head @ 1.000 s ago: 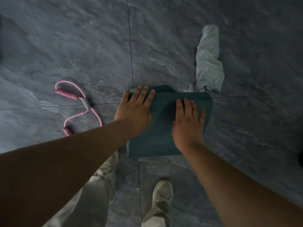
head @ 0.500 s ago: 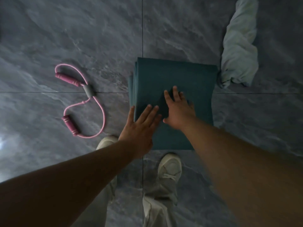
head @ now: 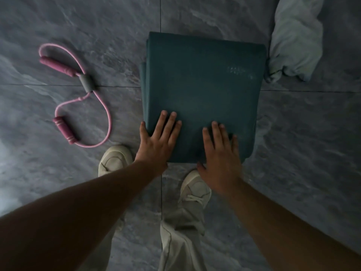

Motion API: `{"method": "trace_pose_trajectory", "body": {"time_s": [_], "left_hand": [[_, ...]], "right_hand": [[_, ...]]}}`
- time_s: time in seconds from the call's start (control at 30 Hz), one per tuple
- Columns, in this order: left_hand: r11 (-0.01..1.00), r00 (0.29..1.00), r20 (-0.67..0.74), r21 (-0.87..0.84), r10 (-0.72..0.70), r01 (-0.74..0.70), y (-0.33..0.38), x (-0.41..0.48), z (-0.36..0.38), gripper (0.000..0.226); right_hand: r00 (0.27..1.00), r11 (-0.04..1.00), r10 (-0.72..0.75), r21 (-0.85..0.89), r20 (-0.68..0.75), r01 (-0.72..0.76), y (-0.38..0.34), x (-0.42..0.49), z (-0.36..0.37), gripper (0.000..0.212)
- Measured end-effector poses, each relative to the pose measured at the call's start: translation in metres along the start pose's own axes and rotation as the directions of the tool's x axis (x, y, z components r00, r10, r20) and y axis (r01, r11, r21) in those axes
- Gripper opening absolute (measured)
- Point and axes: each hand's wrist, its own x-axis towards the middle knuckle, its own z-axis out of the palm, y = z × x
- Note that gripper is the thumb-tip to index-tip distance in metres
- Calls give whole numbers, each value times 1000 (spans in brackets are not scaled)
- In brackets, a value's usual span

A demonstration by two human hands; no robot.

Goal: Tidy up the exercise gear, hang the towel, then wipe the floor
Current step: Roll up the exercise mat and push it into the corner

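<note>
Flat and spread, both hands are pressed on the near end of the folded mat (head: 201, 85). The left hand (head: 158, 141) is laid at the near left corner, with its thumb set against the left edge. The right hand (head: 220, 153) is laid beside it, toward the near right corner. Nothing is pinched or curled round, and the fingers lie straight on the top face. The mat is seen on the grey tiled floor (head: 302, 143), just beyond the left shoe (head: 115, 159) and the right shoe (head: 195, 188).

The step in hand is judged to be the flattening and squaring of the folded mat. Pressure is best spread evenly through both palms. The layers, which show slightly stepped along the left edge, should be aligned before anything is lifted. If the mat is then to be raised, both hands are best slid under the near edge so that the folds are not let open.

By count:
- One mat is seen, folded in several layers.
- One pink resistance band (head: 86, 85) with two handles lies apart to the left.
- One pale crumpled towel (head: 295, 42) lies at the far right, by the mat's far right corner; whether it touches the mat cannot be told.
- Two hands and two shoes are in view.
</note>
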Motion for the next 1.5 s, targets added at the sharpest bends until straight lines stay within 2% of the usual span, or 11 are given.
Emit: {"method": "trace_pose_trajectory", "body": {"time_s": [0.2,0.37,0.5,0.57,0.67,0.73,0.87,1.0,1.1,1.33,1.5], "left_hand": [[990,993,38,-92,108,-104,-24,4,-22,137],[948,984,4,-269,181,-173,-48,4,-53,133],[907,969,38,-363,243,-213,-60,9,-74,131],[922,971,62,-334,231,-198,-56,7,-81,128],[984,987,97,-137,126,-112,-39,-3,-92,129],[997,997,24,-5,72,-71,-24,-16,-95,129],[991,987,-102,67,126,-120,-1,-37,-86,125],[997,957,-277,40,81,-73,-6,-28,-79,94],[994,924,-372,-18,94,-108,-18,-22,-81,80],[983,921,-357,-36,155,-180,-42,-31,-111,71],[981,935,-322,-72,147,-179,-61,-56,-164,72]], "right_hand": [[999,995,-9,-98,37,13,-7,-3,-7,123],[998,985,-64,-163,-27,59,-5,0,-33,116],[997,979,-63,-197,-49,52,2,6,-42,109],[997,980,-55,-196,-51,43,3,8,-40,105],[996,983,-64,-174,-61,53,1,7,-37,99],[996,987,-61,-155,-61,51,-2,6,-39,97],[997,991,-46,-125,-57,39,-9,6,-53,99],[995,988,-92,-131,-44,85,-12,6,-76,96],[995,986,-92,-144,-37,86,-16,7,-88,96],[998,985,-53,-165,-25,48,-37,-3,-113,101],[998,991,-44,-132,-34,39,-55,-20,-169,80]]}}
